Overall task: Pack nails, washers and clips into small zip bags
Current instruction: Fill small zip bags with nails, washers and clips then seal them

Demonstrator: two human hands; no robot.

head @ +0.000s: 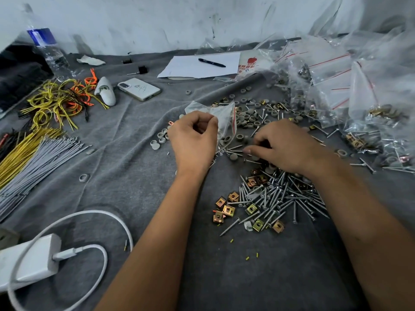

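My left hand pinches a small clear zip bag with a red seal strip, held just above the grey cloth. My right hand reaches down into loose nails and grey washers, its fingers curled over them; what it grips is hidden. A pile of silver nails lies in front of my right wrist. Brass square clips sit at the pile's left edge. Grey round washers are scattered beyond both hands, and a few lie left of my left hand.
Filled and empty zip bags are heaped at the right. A phone, paper with a pen, a water bottle, coloured wire ties, grey cable ties and a white charger lie around on the grey cloth.
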